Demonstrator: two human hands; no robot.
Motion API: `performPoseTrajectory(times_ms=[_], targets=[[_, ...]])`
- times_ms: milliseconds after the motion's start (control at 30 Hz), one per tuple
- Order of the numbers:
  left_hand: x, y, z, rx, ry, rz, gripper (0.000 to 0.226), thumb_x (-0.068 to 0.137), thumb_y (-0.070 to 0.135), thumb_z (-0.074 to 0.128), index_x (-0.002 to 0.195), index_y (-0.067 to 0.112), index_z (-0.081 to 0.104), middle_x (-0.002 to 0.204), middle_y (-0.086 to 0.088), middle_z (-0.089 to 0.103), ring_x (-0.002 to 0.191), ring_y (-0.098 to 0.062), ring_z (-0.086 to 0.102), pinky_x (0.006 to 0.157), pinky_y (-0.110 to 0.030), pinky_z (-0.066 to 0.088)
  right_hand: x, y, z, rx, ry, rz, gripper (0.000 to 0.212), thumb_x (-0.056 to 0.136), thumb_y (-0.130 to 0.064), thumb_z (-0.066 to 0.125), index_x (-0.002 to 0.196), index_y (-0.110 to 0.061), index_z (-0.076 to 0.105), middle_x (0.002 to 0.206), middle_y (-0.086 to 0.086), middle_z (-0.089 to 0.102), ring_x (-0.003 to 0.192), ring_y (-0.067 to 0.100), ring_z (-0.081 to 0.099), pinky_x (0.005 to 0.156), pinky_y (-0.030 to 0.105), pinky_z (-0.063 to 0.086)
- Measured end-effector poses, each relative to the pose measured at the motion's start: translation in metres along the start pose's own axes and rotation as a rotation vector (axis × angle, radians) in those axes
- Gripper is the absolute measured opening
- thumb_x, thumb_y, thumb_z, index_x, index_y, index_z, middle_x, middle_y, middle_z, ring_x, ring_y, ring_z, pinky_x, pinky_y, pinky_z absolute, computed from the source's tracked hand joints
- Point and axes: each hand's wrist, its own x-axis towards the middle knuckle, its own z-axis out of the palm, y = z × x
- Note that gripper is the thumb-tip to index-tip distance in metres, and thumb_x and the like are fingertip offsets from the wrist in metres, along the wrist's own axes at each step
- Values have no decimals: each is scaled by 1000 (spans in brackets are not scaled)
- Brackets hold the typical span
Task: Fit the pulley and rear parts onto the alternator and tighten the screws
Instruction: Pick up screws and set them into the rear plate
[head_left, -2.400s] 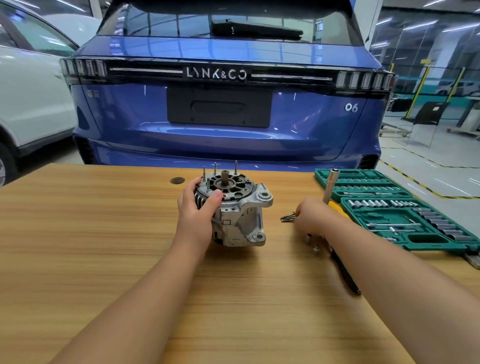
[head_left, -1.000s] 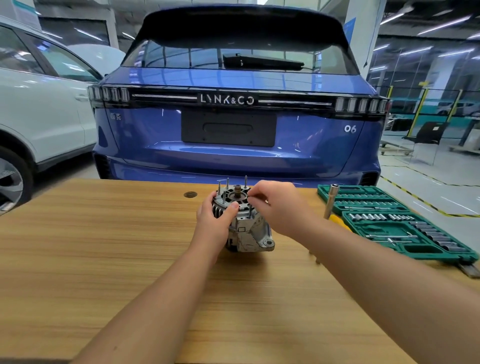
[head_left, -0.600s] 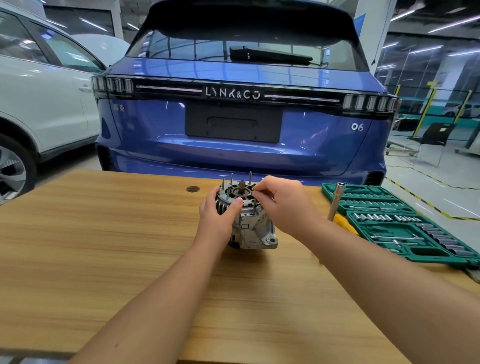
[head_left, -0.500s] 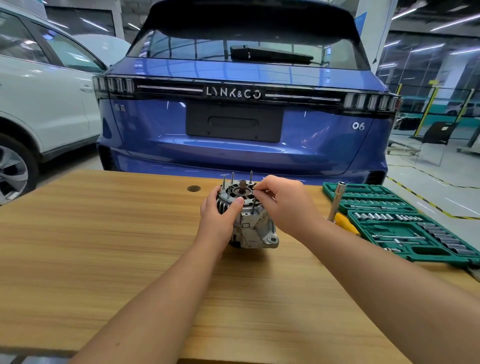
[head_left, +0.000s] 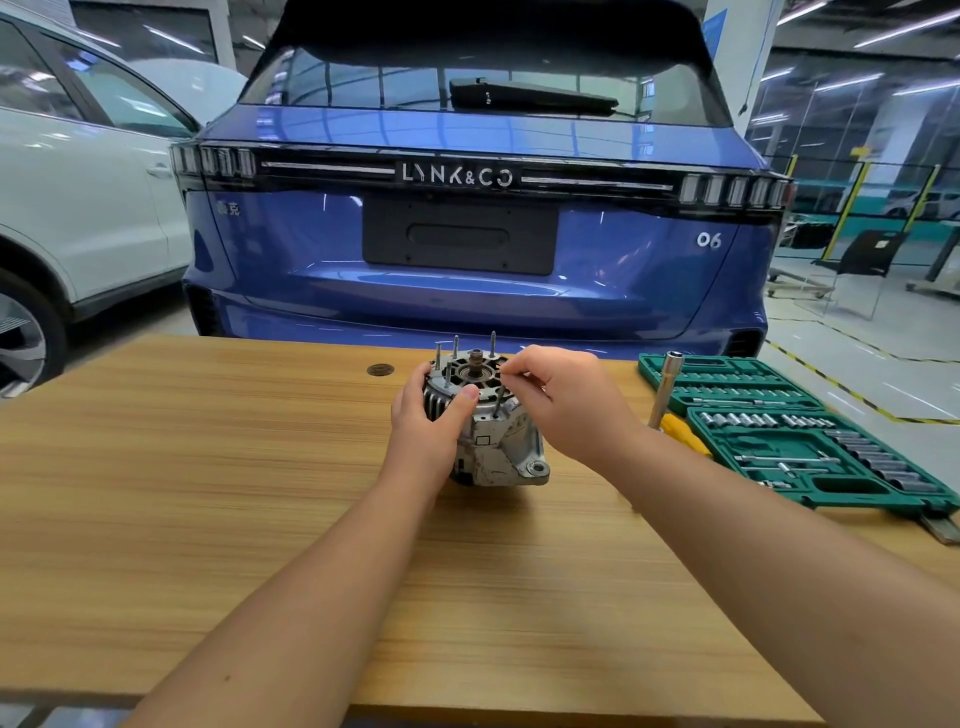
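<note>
Head view is showing the alternator (head_left: 493, 441) standing at table centre, shaft upward. The left hand (head_left: 423, 428) is gripping its body; the right hand (head_left: 563, 402) is pinching a long screw (head_left: 500, 400), standing vertical over its hole.

The alternator (head_left: 485, 431) stands on the bench (head_left: 208, 493), between the fingers of the two hands. The left hand (head_left: 423, 421) wraps its left side, thumb on the top rim. The fingers (head_left: 511, 371) of the right hand (head_left: 563, 402) pinch the head of a screw (head_left: 500, 401) standing in the top face, just right of the shaft (head_left: 475, 361). Other screws (head_left: 455, 347) stand behind the left fingers. Well right of the right fingers lies the socket case (head_left: 810, 441), with a socket driver (head_left: 665, 387) upright at its left edge. A car (head_left: 467, 208) stands behind the bench.
</note>
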Motion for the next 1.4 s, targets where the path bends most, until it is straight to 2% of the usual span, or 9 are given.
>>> performPoseTrajectory(times_ms=[200,367,667,933,1067,1167,1233,1333,1400], targets=[[0,-2,0,-6,2,-4,71,90,56,64,150,45,28,154,5,30,132,-22,43,102,-50,49,-1,1,-1,-20,-12,-38,17,100,-18,60,110,-14,73,99,-2,74,91,13,66,79,31,56],[0,-2,0,-5,6,8,70,91,57,63,150,46,27,155,6,30,132,-20,42,92,-38,47,-2,0,5,-139,-120,-123,17,100,-17,60,103,-11,75,92,1,73,87,19,61,78,38,53],[0,-3,0,-35,0,2,69,90,55,65,149,47,29,152,5,33,129,-23,47,97,-51,53,-4,7,12,-112,-179,-58,23,99,-16,58,112,-16,76,106,-8,65,98,7,44,85,24,36],[0,-3,3,-4,24,8,70,90,56,64,150,46,29,153,5,32,130,-22,45,99,-49,52,-3,6,10,-118,-222,-23,25,97,-13,56,112,-18,75,106,-10,65,102,12,48,94,31,42],[-1,-3,3,7,31,11,71,89,58,64,149,46,29,153,6,31,129,-20,44,97,-48,53,-1,5,8,-117,-247,-9,24,97,-13,56,109,-17,76,107,-8,66,101,11,50,89,27,44],[-1,-4,2,28,26,9,72,87,62,64,148,48,29,154,8,31,132,-20,42,100,-49,51,2,15,-4,165,-125,172,20,98,-16,57,105,-24,74,97,-17,67,87,-2,60,73,13,48],[-1,-4,1,35,25,17,73,86,64,63,149,48,29,155,8,30,135,-21,40,103,-51,48,6,33,-18,319,82,358,18,98,-18,56,100,-29,70,85,-13,68,73,2,63,59,19,53],[-1,-5,2,37,37,24,74,84,66,63,148,48,31,154,9,31,138,-20,38,108,-52,43,8,72,-30,165,157,536,19,98,-19,53,101,-23,71,82,-5,69,69,15,61,58,32,53],[-2,-6,2,49,44,31,74,83,67,62,148,49,31,155,9,30,139,-20,36,109,-51,42,5,96,-27,-71,-28,557,22,99,-17,51,104,-17,72,91,0,71,75,17,63,66,35,56]])
